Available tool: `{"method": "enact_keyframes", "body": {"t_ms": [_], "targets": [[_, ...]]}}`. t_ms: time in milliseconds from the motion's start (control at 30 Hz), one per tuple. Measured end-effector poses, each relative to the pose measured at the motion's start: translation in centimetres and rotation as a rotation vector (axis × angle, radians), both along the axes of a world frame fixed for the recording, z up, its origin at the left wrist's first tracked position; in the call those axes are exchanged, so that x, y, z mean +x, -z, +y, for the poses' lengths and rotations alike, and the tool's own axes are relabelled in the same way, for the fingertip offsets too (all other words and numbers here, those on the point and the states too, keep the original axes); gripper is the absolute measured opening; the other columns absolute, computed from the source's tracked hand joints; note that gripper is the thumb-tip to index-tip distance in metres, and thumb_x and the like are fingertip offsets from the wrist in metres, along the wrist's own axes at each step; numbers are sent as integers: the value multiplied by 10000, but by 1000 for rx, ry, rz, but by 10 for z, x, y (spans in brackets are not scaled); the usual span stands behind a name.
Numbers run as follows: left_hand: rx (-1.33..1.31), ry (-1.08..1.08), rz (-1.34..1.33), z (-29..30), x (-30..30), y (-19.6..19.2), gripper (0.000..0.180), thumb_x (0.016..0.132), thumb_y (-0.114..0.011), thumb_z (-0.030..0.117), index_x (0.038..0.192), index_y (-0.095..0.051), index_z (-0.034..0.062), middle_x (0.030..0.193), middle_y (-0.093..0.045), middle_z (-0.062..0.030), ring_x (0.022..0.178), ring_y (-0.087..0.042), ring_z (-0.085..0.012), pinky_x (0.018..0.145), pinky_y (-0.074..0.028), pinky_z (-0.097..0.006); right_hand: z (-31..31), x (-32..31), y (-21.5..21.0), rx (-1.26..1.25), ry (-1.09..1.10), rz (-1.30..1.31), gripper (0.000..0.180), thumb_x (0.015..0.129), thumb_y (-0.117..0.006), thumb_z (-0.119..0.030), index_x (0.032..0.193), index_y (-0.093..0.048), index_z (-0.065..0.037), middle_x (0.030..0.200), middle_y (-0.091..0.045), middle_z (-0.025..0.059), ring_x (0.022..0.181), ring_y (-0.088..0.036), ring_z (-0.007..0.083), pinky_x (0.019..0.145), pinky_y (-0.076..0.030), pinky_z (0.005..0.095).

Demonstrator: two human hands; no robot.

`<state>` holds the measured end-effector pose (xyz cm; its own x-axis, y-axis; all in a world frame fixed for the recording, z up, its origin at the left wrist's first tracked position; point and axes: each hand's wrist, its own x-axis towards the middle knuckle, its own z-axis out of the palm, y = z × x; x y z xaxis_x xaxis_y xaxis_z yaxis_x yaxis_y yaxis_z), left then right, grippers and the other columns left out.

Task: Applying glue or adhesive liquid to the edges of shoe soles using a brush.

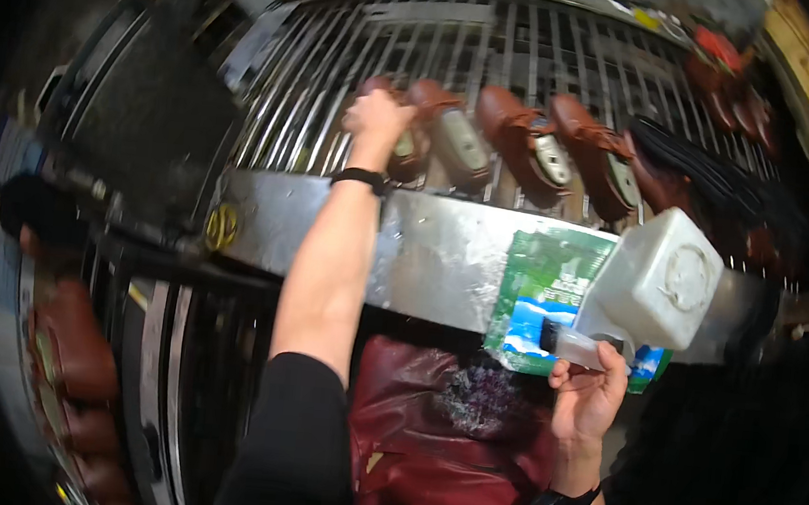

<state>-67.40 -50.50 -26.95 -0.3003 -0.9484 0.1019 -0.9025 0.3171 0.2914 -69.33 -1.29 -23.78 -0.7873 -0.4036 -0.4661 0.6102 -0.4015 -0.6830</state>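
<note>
Left hand at the first shoe, right hand pinching a pale tool

Leftmost brown shoe (406,163) lies at 12 o'clock on metal bars (286,117). Left hand (378,120) over its upper part, fingers curled; cannot tell whether that grip closes on it. Right hand (590,389), 4 o'clock: grip pinches a pale, translucent tool (582,350) with black end, exact kind unclear. Three more brown shoes (524,148) run toward 2 o'clock. At 3 o'clock, a white container (653,274), overlapping a green-blue packet (541,284) by the metal surface (434,245). Yellow roll (222,225), 9 o'clock.
</note>
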Motion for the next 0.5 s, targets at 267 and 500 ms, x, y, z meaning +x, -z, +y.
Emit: {"method": "enact_keyframes", "body": {"t_ms": [267, 500], "targets": [[-170, -140, 640, 269, 251, 7, 178, 901, -792, 170, 912, -768, -5, 858, -757, -204, 809, -760, -340, 735, -593, -410, 27, -19, 35, 47, -126, 115, 283, 995, -698, -289, 1123, -703, -36, 930, -739, 100, 667, -665, 233, 540, -502, 292], [-1033, -893, -781, 500, 619, -71, 159, 993, -574, 135, 1046, -680, 28, 944, -700, -203, 950, -685, -388, 839, -526, -511, 56, -61, 59, -17, -392, 185, 298, 1039, -676, -218, 1280, -684, -44, 989, -683, 200, 837, -665, 268, 694, -588, 298]]}}
